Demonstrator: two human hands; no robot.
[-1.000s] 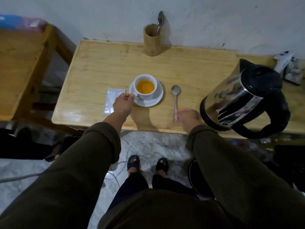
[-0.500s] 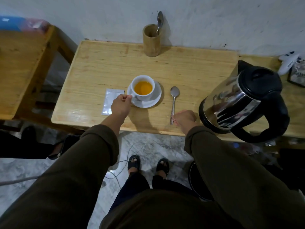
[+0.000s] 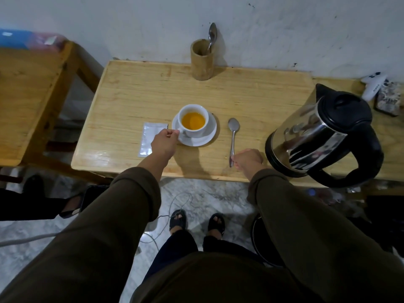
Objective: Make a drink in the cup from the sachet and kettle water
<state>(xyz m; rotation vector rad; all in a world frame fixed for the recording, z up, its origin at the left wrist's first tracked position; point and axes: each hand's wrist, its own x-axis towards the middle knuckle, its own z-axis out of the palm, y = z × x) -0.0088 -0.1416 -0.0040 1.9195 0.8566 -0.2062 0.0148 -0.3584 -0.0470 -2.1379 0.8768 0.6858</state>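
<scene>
The white ceramic cup [image 3: 192, 120] of orange drink sits on its white saucer [image 3: 197, 138] at frame centre, its handle pinched by the left hand [image 3: 163, 142], while the steel spoon [image 3: 232, 138] lies lengthwise up-frame, its handle end at the closed right hand [image 3: 248, 158], apparently pinched.

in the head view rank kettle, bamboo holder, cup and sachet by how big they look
1. kettle, largest by far, though it is also nearer the camera
2. bamboo holder
3. cup and sachet look alike; the left hand hides part of the sachet
</scene>
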